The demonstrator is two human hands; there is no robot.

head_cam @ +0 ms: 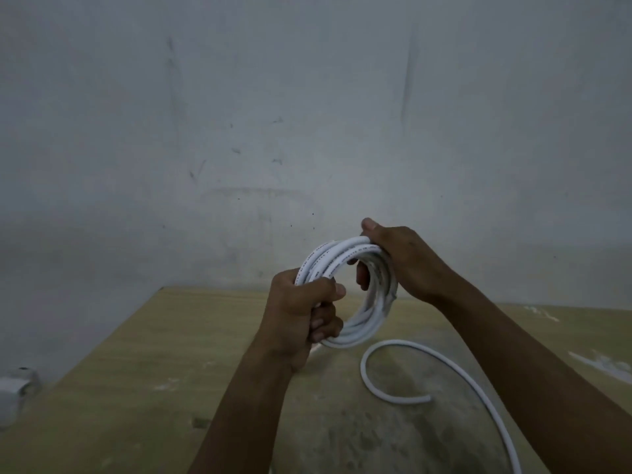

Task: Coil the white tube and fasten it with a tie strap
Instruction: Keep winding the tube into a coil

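The white tube is mostly wound into a several-turn coil held upright above the wooden table, with a loose tail curling on the tabletop below and running off towards the lower edge. The left hand is closed in a fist around the coil's lower left side; the right hand wraps the upper right, thumb on top and fingers through the middle. The tube looks light, smooth and springy, likely to unwind if released, so gripping all turns together at opposite sides seems wise. No tie strap is visible.
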